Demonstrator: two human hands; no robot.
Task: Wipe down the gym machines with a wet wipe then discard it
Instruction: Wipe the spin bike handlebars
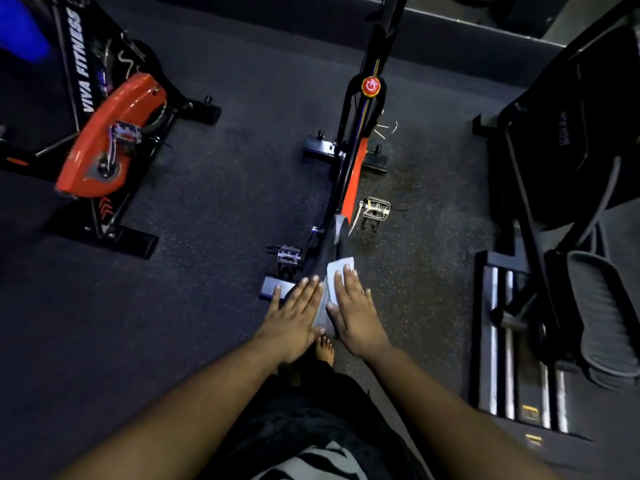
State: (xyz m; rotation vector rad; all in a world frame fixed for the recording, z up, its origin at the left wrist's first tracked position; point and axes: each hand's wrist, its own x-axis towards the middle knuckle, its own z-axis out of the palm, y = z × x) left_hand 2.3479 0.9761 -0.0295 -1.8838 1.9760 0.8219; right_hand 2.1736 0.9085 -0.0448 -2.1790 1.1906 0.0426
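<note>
From the head camera, looking down, the person stands at the near end of the middle exercise bike (349,174). Both hands lie flat with straight fingers on its saddle (323,306), which shows only as a grey strip between them. The left hand (294,315) presses bare on the saddle's left side. The right hand (353,313) presses the pale wet wipe (337,271) onto the right side, the wipe's far edge poking out past the fingertips.

To do this step well, I would keep the right palm flat so the whole wipe stays in contact, steady the saddle with the left hand, and sweep from far to near, covering the sides too.

A second red bike (104,140) stands far left, and an elliptical trainer (561,271) stands at right on the dark floor (207,237).
</note>
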